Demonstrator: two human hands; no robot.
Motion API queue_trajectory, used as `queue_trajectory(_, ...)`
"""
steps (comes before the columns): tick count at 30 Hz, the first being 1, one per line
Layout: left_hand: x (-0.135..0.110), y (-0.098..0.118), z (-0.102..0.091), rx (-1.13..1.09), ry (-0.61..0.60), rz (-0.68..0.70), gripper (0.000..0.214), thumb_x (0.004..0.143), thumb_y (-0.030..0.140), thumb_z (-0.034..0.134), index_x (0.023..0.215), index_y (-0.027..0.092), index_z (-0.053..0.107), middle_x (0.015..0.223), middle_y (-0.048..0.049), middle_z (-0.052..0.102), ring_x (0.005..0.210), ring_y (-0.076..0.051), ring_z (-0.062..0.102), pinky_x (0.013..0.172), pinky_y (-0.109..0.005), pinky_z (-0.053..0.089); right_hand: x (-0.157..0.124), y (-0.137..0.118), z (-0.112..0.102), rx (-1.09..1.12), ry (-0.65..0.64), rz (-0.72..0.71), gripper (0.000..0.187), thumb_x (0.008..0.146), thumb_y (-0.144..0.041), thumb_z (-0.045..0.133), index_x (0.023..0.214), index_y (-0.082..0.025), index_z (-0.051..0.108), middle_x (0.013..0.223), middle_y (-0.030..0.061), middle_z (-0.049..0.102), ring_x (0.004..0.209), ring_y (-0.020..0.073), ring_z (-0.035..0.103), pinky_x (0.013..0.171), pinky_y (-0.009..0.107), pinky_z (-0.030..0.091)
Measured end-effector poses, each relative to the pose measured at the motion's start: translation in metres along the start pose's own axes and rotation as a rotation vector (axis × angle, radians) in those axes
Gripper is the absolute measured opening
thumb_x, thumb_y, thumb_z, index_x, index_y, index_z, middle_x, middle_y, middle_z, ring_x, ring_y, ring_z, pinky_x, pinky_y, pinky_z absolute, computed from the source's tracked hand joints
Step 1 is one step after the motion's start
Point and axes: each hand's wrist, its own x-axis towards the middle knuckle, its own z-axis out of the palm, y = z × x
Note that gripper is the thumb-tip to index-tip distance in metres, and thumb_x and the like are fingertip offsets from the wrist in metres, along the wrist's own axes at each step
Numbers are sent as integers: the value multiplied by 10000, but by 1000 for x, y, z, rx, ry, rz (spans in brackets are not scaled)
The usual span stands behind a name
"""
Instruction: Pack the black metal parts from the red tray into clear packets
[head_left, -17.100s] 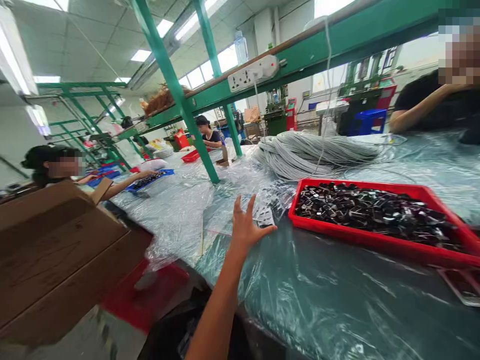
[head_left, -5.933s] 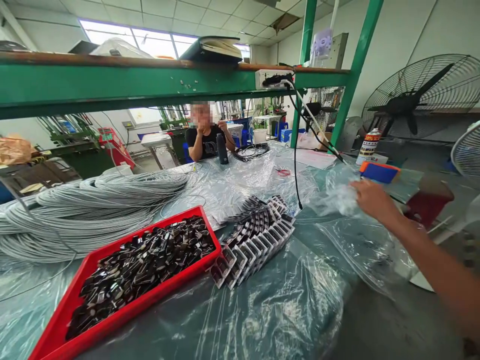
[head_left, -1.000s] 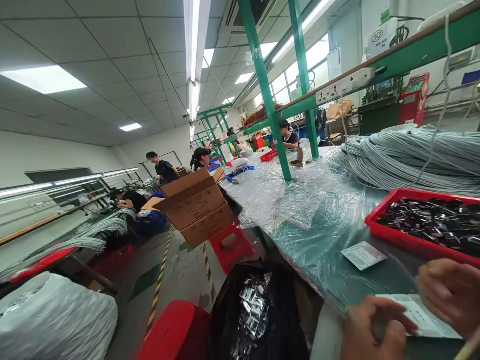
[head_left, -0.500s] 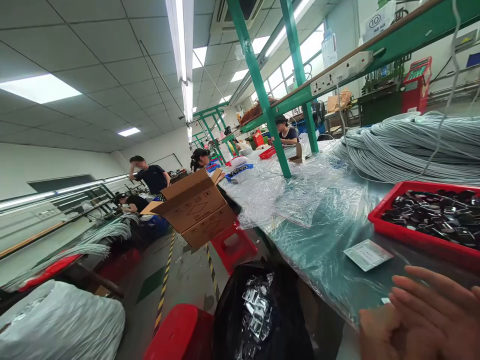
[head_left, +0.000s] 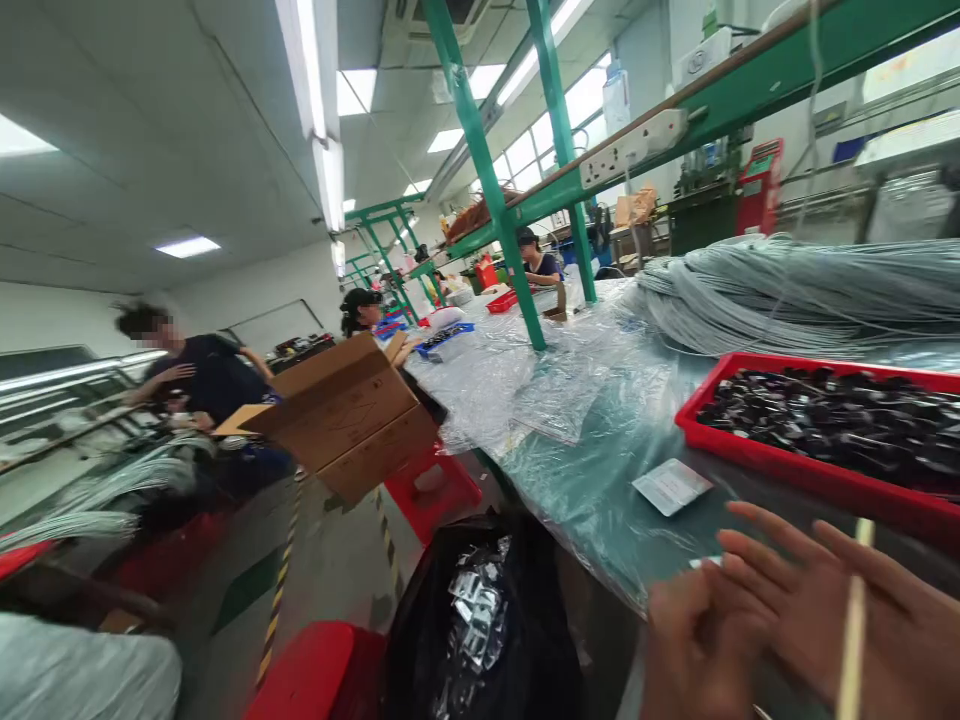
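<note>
At the lower right of the head view, my left hand (head_left: 694, 640) is closed, its fingers curled in; what it holds, if anything, is hidden. Beside it, my right hand (head_left: 832, 610) has its fingers stretched out and apart. A thin pale stick (head_left: 853, 630) stands across the right palm; whether it is gripped lower down is out of view. Just beyond the hands on the table lies a small flat clear packet (head_left: 671, 486) with a whitish face. Behind my right hand is a red tray (head_left: 720, 440) full of small shiny black pieces (head_left: 832, 410).
Plastic film covers the green table (head_left: 570, 480). Coils of grey cable (head_left: 750, 290) lie behind the tray. Left of the table edge are a black bag (head_left: 540, 620) with shiny pieces inside, a red stool (head_left: 322, 670) and an open cardboard box (head_left: 360, 410). Several people work farther off.
The view has swung right, so the scene sits farther left. The pale stick now shows against my right palm. A person at the left has turned and lowered an arm.
</note>
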Motion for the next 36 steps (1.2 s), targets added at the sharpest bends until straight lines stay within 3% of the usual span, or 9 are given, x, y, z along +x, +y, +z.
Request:
queue_trajectory(4,7,11,0,-264,-172,108,378,950,455,475,724,175,595,665,-25,591,649,-146,558,700,-291,467,-3,-9,45,90,19,28,28,855,-217,591,858,-208,618,727,18,626,563,109,595,577,244,570)
queue_trajectory(6,10,10,0,-317,-193,81,346,970,406,451,745,174,575,706,-17,578,621,-125,549,644,-261,455,-1,-10,59,107,-8,-34,136,848,-228,597,726,-189,550,621,-21,534,467,70,488,458,175,479)
queue_trajectory(9,16,3,-7,-204,-130,62,320,976,397,421,787,182,563,752,-16,564,626,-130,555,627,-265,465,3,-12,64,51,1,-85,190,856,-257,575,695,-185,504,592,-36,489,433,67,413,420,175,414)
queue_trajectory(12,25,-3,-22,217,-27,159,220,931,380,500,858,194,592,838,-42,604,798,-189,604,749,-324,493,8,-20,57,-91,45,-129,217,888,-336,546,728,-189,527,613,-19,524,452,90,419,407,195,364)
queue_trajectory(14,31,-8,-31,506,-81,191,229,856,369,609,1017,206,612,1041,-79,633,1015,-252,601,883,-405,488,14,-29,52,-232,102,-194,259,900,-408,546,759,-192,563,643,6,574,507,117,478,437,218,376)
queue_trajectory(16,37,-13,-33,701,-198,184,482,769,363,708,1203,214,562,1236,-105,591,1187,-303,538,987,-482,447,20,-35,48,-377,148,-277,319,898,-482,557,758,-196,579,628,14,582,581,150,536,517,257,427)
queue_trajectory(19,41,-19,-25,871,-327,201,597,716,329,757,1256,209,533,1248,-104,587,1196,-316,530,1009,-514,424,28,-33,42,-526,125,-341,417,876,-565,575,668,-208,521,499,-45,424,490,130,444,535,286,415)
queue_trajectory(23,41,-24,-11,906,-370,213,434,724,266,749,1123,210,588,1105,-64,611,1060,-273,572,924,-449,464,35,-8,30,-629,87,-318,487,856,-600,582,606,-206,443,493,-97,225,427,77,183,429,244,211)
queue_trajectory(36,38,-29,-9,834,-343,238,518,673,327,830,1120,220,591,1100,-55,620,1024,-267,591,876,-427,462,40,9,12,-783,113,-397,460,919,-508,510,593,-207,388,504,-81,224,463,86,165,473,279,140)
